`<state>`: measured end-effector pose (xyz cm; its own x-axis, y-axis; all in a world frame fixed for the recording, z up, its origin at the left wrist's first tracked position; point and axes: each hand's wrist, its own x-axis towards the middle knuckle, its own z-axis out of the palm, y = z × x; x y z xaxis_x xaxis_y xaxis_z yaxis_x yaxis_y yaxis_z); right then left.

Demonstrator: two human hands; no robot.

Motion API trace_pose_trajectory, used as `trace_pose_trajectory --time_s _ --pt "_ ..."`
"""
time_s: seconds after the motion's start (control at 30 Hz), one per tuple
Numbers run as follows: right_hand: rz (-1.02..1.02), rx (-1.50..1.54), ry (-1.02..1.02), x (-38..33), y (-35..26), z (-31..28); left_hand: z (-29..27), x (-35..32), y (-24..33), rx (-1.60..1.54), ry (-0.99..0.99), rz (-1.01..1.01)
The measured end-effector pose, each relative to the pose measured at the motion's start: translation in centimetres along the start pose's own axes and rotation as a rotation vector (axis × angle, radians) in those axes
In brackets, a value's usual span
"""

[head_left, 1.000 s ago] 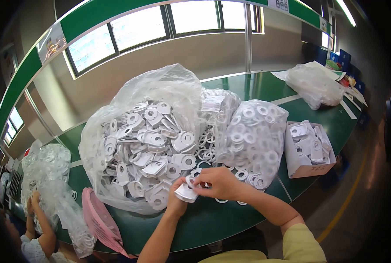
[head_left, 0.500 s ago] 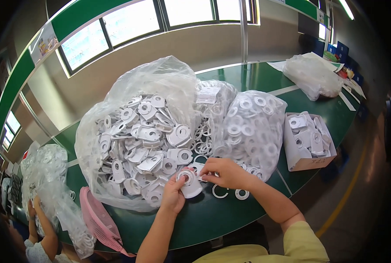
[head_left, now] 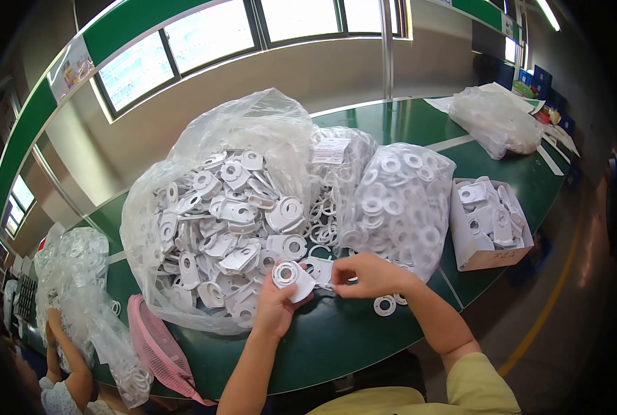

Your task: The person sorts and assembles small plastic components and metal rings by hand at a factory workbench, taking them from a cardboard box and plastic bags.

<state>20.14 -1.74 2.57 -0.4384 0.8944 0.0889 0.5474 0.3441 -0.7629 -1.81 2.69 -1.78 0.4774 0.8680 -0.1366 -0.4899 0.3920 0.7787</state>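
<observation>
The large clear plastic bag [head_left: 146, 214] on the green desk [head_left: 336, 353] serves as the reference for all positions. It stands open toward the person and contains a heap of white flat parts [head_left: 222, 228], each with a round hole. The left hand [head_left: 275, 312] is located at the near right corner of the large bag and grips one white part [head_left: 303, 283]; the holed end, with a round ring about the hole, faces up and to the left. The right hand [head_left: 365, 274] is located further right of the large bag, fingers bent and fingertips drawn together, apart from the held part; whether anything is pinched there cannot be told. To the right of the large bag stand a bag with a paper label [head_left: 330, 150], then a bag of white rings [head_left: 398, 207], then an open box [head_left: 491, 260] filled with white parts. One loose ring [head_left: 384, 306] lies to the near right of the large bag. A pink mesh pouch [head_left: 157, 342] lies at its near left. Further left, a co-worker's hand [head_left: 54, 319] is at another clear bag [head_left: 80, 259].
</observation>
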Motion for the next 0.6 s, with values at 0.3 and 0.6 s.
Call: trace_pose_trajectory --time_s 0.3,0.6 --pt "-0.278 -0.015 0.34 1.6 0.5 1.8 0.8 -0.4 -0.7 0.292 -0.142 -0.109" --pt "-0.298 -0.284 0.21 1.4 0.6 1.8 1.3 -0.7 -0.4 0.307 -0.316 -0.286"
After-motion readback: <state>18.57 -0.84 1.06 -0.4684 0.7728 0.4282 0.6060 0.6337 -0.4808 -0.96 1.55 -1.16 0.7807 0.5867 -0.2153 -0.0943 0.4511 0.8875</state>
